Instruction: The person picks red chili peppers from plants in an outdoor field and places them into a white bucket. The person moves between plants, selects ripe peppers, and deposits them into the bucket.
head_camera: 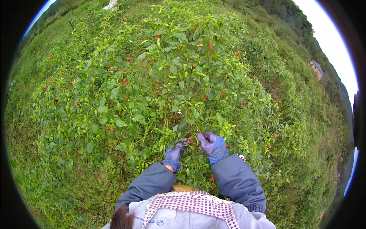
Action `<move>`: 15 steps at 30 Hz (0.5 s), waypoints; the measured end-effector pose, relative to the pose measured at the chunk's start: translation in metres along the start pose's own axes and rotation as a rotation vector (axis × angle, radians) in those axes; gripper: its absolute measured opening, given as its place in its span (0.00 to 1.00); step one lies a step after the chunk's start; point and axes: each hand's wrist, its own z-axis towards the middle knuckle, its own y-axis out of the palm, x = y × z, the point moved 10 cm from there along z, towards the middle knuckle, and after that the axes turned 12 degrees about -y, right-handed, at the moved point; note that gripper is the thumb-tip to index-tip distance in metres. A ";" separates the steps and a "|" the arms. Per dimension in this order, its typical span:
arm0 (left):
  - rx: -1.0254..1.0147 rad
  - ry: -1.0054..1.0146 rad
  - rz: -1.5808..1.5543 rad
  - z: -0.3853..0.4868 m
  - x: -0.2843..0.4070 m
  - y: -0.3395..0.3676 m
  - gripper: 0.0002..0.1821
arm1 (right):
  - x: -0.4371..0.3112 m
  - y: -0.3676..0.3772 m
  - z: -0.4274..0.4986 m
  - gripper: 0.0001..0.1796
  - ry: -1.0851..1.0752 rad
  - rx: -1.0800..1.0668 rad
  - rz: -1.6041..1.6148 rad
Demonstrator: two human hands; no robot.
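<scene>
Both my hands wear purple-blue work gloves and reach into a chili pepper plant [160,114] in front of my body. My left hand [175,151] is low among the leaves, its fingertips beside a small red chili pepper [191,140]. Whether those fingers grip a stem or the pepper is hard to make out. Just right of that pepper, my right hand [211,143] is raised with curled fingers, close to a thin green stem. What lies inside its fingers is hidden. Another red chili [212,177] hangs below, between my forearms.
Dense pepper plants with red chilies [211,46] and green chilies [200,74] spread ahead and to both sides. Something yellow [183,187] shows below my hands, by the checked apron [188,200]. A small building [316,69] stands far right on a wooded slope.
</scene>
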 end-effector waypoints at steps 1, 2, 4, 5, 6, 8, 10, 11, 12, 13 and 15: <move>0.151 0.138 0.534 -0.006 0.016 -0.001 0.18 | -0.006 -0.001 0.000 0.32 -0.048 0.004 -0.190; 0.125 0.136 0.151 -0.008 0.019 -0.008 0.17 | -0.007 0.001 0.002 0.33 -0.054 -0.025 -0.391; 0.057 -0.078 -0.214 -0.004 -0.002 -0.009 0.17 | -0.004 0.009 0.008 0.35 -0.030 -0.118 -0.628; 0.054 -0.132 -0.262 -0.005 -0.009 -0.006 0.18 | 0.001 0.016 0.010 0.35 -0.012 -0.176 -0.627; 0.010 -0.138 -0.126 -0.002 -0.012 -0.001 0.19 | 0.001 0.019 0.016 0.35 -0.021 -0.191 -0.627; 0.027 0.019 0.061 0.001 -0.007 0.003 0.20 | 0.020 0.032 0.018 0.32 0.118 -0.326 -0.503; -0.018 0.025 0.031 0.008 -0.018 0.010 0.20 | 0.036 0.040 0.014 0.29 0.275 -0.372 -0.270; -0.012 -0.021 0.035 0.012 -0.027 0.012 0.20 | 0.043 0.045 0.009 0.28 0.368 -0.389 -0.111; 0.112 0.137 0.453 0.010 -0.018 0.010 0.21 | 0.045 0.045 0.007 0.26 0.397 -0.383 -0.042; 0.237 0.298 0.870 0.006 -0.008 0.016 0.22 | 0.044 0.041 0.008 0.26 0.379 -0.360 -0.079; -0.012 0.214 0.436 0.012 -0.019 0.023 0.24 | 0.045 0.034 0.004 0.26 0.424 -0.346 -0.067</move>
